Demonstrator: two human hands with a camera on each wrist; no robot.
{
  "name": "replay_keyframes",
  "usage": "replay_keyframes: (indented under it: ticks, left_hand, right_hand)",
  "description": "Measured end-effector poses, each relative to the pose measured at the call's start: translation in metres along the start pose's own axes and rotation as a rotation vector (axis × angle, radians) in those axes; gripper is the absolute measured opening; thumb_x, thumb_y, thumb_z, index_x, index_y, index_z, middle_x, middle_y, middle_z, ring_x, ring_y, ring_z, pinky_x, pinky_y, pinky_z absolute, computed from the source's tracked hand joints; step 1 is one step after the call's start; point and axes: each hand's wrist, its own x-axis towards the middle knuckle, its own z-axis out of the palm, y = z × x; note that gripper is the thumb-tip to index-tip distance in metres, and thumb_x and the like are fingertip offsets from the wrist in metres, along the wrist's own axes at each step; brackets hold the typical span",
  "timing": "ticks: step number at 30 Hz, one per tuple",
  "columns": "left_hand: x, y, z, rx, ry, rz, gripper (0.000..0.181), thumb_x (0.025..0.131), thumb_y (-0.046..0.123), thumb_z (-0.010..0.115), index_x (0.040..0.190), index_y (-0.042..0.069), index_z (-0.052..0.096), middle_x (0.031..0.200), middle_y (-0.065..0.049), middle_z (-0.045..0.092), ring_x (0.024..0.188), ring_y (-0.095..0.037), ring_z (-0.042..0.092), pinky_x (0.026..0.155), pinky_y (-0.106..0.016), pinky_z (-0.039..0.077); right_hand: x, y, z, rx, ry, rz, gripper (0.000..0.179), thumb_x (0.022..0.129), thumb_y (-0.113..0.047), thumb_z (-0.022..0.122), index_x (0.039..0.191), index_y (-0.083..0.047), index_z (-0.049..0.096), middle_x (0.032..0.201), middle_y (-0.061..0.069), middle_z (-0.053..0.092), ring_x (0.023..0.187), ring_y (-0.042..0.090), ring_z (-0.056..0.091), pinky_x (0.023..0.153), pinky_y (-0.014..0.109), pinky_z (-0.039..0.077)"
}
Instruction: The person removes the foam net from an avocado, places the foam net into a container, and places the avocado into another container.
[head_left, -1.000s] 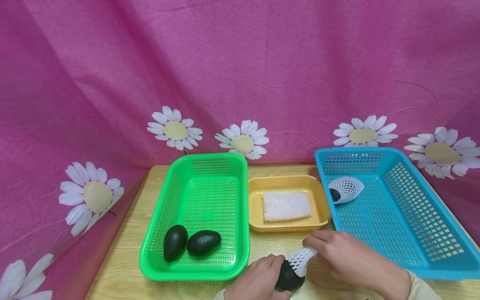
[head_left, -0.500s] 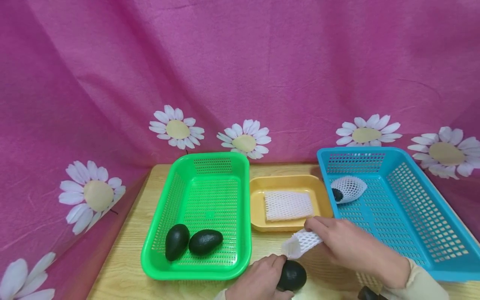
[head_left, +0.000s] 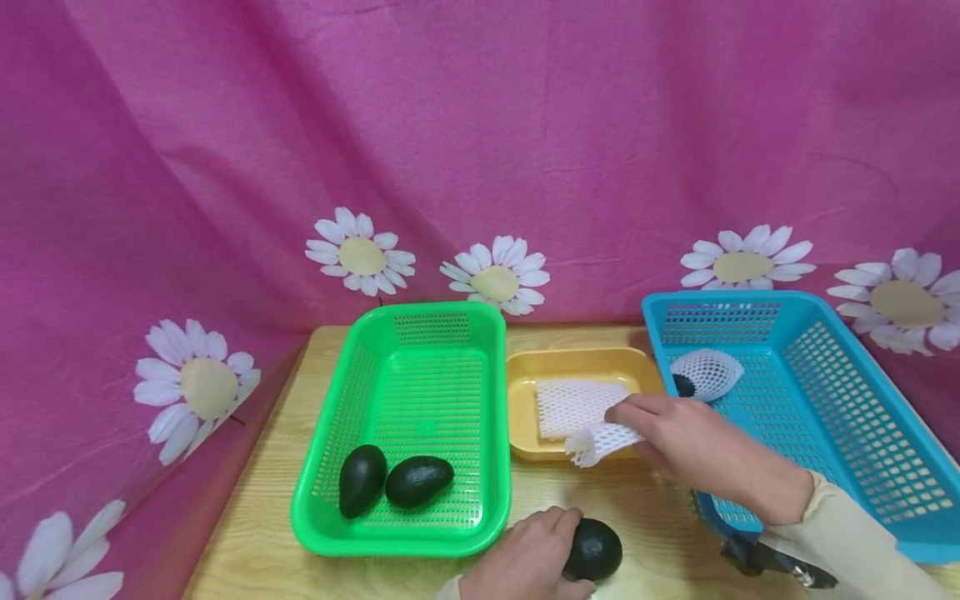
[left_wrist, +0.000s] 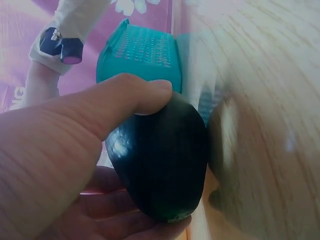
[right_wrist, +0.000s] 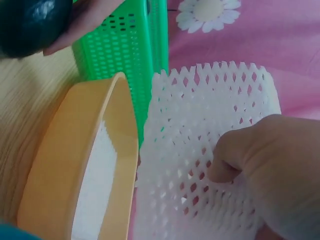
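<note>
My left hand [head_left: 528, 557] grips a dark avocado [head_left: 593, 550] low over the wood table, thumb on one side and fingers beneath, as the left wrist view shows. My right hand [head_left: 678, 433] pinches a white foam net sleeve [head_left: 602, 442] above the front rim of the yellow tray [head_left: 525, 446]. That sleeve [right_wrist: 200, 150] hangs loose, its scalloped end spread, with no fruit inside. Flat in the tray lie more white foam nets [head_left: 573, 404]. Two bare avocados [head_left: 363, 482] rest in the green basket [head_left: 300, 508]. One netted avocado [head_left: 708, 373] lies in the blue basket [head_left: 862, 492].
The green basket stands left of the tray and the blue one right of it, both with raised walls. My right forearm [head_left: 765, 492] crosses the blue basket's near left corner. Behind the table [head_left: 255, 517] hangs a pink curtain [head_left: 450, 125] with daisies.
My right hand has pulled the foam net sleeve off the avocado and carried it up and away to over the yellow tray. My left hand keeps its hold on the avocado.
</note>
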Motion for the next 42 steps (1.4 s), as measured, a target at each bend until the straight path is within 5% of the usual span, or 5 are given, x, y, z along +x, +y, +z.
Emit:
replay_keyframes:
  ticks: [8,12,21,27,42]
  left_hand:
    - [0.000,0.001,0.001,-0.011,-0.006,-0.003,0.066,0.083,0.054,0.081,0.125,0.007,0.062,0.101,0.003,0.071,0.083,-0.002,0.062,0.066,-0.014,0.048]
    - [0.000,0.001,0.000,-0.013,-0.006,-0.005,0.065,0.082,0.053,0.081,0.124,0.007,0.063,0.101,0.003,0.071,0.083,-0.002,0.062,0.067,-0.014,0.048]
    - [0.000,0.001,-0.001,-0.008,0.001,0.003,0.065,0.083,0.054,0.080,0.124,0.007,0.063,0.102,0.002,0.071,0.083,-0.003,0.063,0.068,-0.015,0.050]
    - [0.000,0.001,0.000,0.003,0.005,0.007,0.065,0.083,0.055,0.080,0.124,0.007,0.063,0.101,0.002,0.071,0.082,-0.003,0.063,0.067,-0.015,0.049]
    - [0.000,0.001,0.000,0.007,-0.010,-0.004,0.066,0.083,0.055,0.080,0.125,0.007,0.064,0.102,0.002,0.072,0.084,-0.003,0.064,0.068,-0.015,0.050]
  right_hand:
    - [0.011,0.010,0.004,-0.033,0.023,0.075,0.053,0.075,0.005,0.082,0.125,-0.007,0.069,0.120,0.007,0.074,0.102,0.023,0.074,0.082,0.038,0.063]
    - [0.017,0.015,0.008,-0.012,0.017,0.124,0.051,0.080,0.007,0.076,0.129,-0.005,0.067,0.121,0.009,0.073,0.104,0.025,0.073,0.083,0.040,0.063]
    - [0.030,0.027,0.024,-0.036,0.033,0.113,0.052,0.085,0.006,0.070,0.135,-0.004,0.064,0.130,0.011,0.070,0.120,0.028,0.069,0.092,0.044,0.061]
    - [0.039,0.031,0.034,-0.001,-0.016,0.129,0.052,0.084,0.011,0.067,0.134,-0.003,0.064,0.127,0.012,0.072,0.116,0.028,0.070,0.096,0.045,0.060]
    - [0.057,0.040,0.053,-0.059,-0.088,0.143,0.049,0.085,0.010,0.064,0.133,-0.001,0.064,0.113,0.014,0.076,0.086,0.024,0.073,0.073,0.040,0.061]
